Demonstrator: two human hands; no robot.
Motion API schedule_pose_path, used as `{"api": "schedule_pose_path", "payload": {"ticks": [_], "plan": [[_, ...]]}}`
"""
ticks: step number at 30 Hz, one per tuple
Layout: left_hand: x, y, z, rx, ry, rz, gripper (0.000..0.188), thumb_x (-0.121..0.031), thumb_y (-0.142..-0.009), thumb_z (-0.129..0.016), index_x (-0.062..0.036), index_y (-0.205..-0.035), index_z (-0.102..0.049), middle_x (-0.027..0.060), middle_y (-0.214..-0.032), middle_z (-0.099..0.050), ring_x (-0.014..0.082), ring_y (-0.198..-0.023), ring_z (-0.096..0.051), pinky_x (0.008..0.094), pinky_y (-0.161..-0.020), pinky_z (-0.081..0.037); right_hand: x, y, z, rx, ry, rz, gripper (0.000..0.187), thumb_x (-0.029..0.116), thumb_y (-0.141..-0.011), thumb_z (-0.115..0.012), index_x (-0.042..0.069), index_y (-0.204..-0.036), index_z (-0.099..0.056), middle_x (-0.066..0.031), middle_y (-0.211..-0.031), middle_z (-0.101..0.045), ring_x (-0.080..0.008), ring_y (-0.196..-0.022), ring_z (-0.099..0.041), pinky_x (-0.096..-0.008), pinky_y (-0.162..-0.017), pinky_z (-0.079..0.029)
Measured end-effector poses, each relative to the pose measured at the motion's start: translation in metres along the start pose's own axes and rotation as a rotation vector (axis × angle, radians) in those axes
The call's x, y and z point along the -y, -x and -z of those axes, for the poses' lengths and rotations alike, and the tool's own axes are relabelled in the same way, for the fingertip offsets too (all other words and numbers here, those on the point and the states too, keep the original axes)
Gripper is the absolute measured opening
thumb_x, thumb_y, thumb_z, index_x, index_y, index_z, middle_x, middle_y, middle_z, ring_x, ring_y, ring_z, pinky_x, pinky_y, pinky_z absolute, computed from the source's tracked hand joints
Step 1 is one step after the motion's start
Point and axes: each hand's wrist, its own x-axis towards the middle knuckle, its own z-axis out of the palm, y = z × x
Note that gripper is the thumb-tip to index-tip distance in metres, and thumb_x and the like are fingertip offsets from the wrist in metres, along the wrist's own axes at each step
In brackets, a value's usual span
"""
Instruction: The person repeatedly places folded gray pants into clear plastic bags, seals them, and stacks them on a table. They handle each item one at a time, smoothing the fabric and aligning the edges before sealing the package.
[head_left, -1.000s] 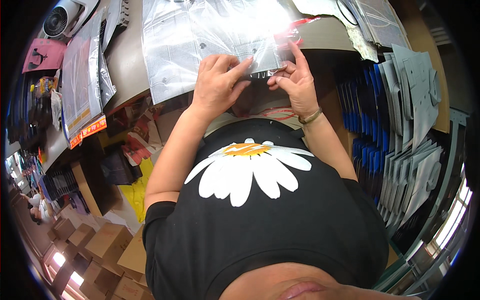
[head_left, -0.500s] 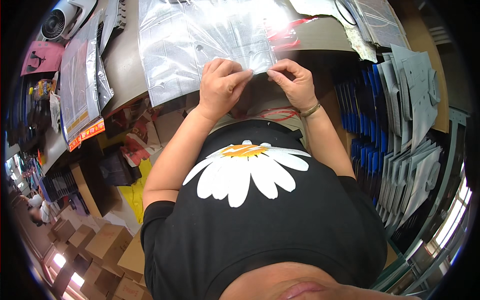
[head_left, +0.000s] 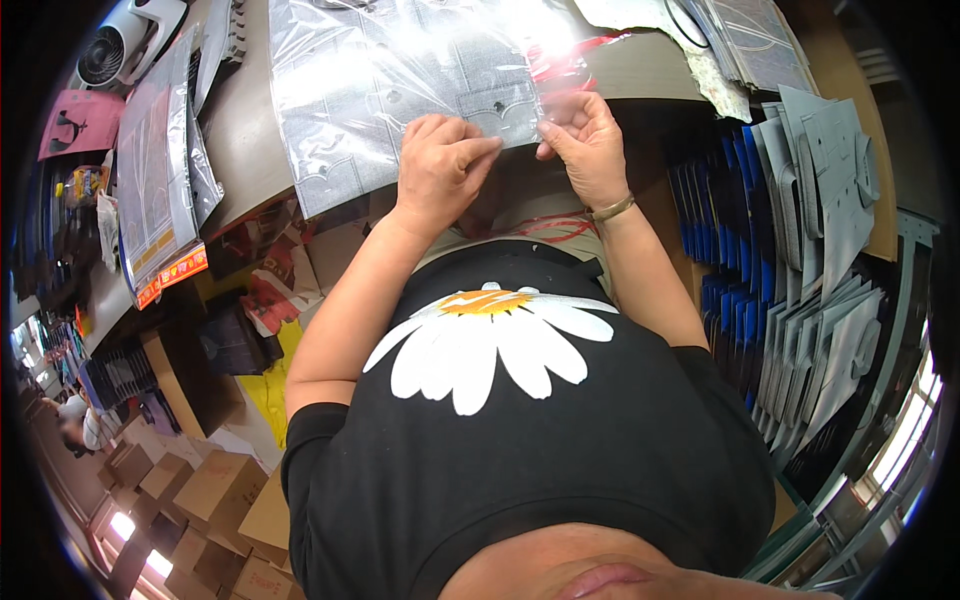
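Both hands work at the near edge of a clear plastic bag holding flat grey felt cut-outs (head_left: 400, 90), which lies spread on the brown tabletop (head_left: 240, 150) directly ahead of the person. The left hand (head_left: 440, 165) is curled, its fingertips (head_left: 480, 148) pinched together on the bag's lower rim. The right hand (head_left: 585, 140) is likewise closed on that same rim just beside it, thumb and forefinger nipping the film below a red strip at the bag's mouth (head_left: 570, 50).

A second ago the right hand was raised with its fingers stretched up over the film and the left lay flatter on the bag; since then both have drawn down to the rim and closed on it, nearly touching each other (the gap between them is now very small). The bag itself has stayed in the same spot. That suggests the smoothing is over and the work has moved to the bag's open edge.

To the right stand stacks of grey and blue felt pieces (head_left: 800, 200); on the left lie more flat bagged packs (head_left: 150, 180).
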Motion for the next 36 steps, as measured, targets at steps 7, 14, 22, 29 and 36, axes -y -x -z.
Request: {"api": "schedule_pose_path", "payload": {"ticks": [7,14,22,29,36], "plan": [[0.001,-0.002,0.010,-0.108,0.079,0.143,0.054,-0.003,-0.071,-0.069,-0.0146,-0.124,-0.059,0.0021,-0.077,-0.059,0.0213,-0.074,-0.055,0.0340,-0.074,-0.042,0.007,0.000,-0.006,-0.023,-0.010,-0.101,0.024,-0.002,-0.083,-0.063,-0.003,-0.105,-0.053,-0.0051,-0.077,-0.058,-0.0097,-0.059,-0.058,-0.0227,-0.054,-0.051],[0.022,0.016,0.062,-0.239,-0.176,0.236,0.042,-0.005,-0.080,-0.068,-0.0074,-0.122,-0.060,0.0091,-0.106,-0.063,0.0227,-0.099,-0.058,0.0327,-0.087,-0.043,0.010,0.000,-0.003,-0.025,-0.077,-0.134,0.021,-0.004,-0.082,-0.062,-0.002,-0.101,-0.054,-0.0051,-0.073,-0.059,-0.0100,-0.056,-0.057,-0.0231,-0.054,-0.050],[-0.016,0.012,0.030,0.032,-0.172,0.027,0.041,-0.016,-0.074,-0.073,-0.0128,-0.114,-0.064,0.0028,-0.116,-0.061,0.0244,-0.109,-0.053,0.0387,-0.093,-0.037,0.015,0.001,-0.007,-0.005,-0.141,-0.145,0.022,-0.003,-0.081,-0.062,-0.003,-0.101,-0.054,-0.0058,-0.071,-0.058,-0.0113,-0.056,-0.057,-0.0235,-0.054,-0.049],[-0.022,-0.005,0.020,-0.047,-0.082,0.035,0.050,-0.017,-0.073,-0.074,-0.0100,-0.120,-0.060,0.0050,-0.102,-0.062,0.0245,-0.097,-0.055,0.0370,-0.085,-0.041,0.013,0.007,-0.002,-0.031,-0.213,-0.185,0.022,0.002,-0.085,-0.060,-0.004,-0.104,-0.052,-0.0082,-0.079,-0.060,-0.0129,-0.060,-0.059,-0.0270,-0.056,-0.053],[-0.016,-0.014,0.004,0.019,-0.041,0.024,0.028,-0.013,-0.074,-0.072,-0.0097,-0.102,-0.069,0.0054,-0.094,-0.062,0.0237,-0.087,-0.057,0.0358,-0.077,-0.045,0.015,0.011,-0.001,-0.008,-0.293,-0.245,0.026,0.003,-0.084,-0.061,-0.003,-0.107,-0.051,-0.0076,-0.080,-0.060,-0.0145,-0.064,-0.063,-0.0288,-0.060,-0.056]]}}
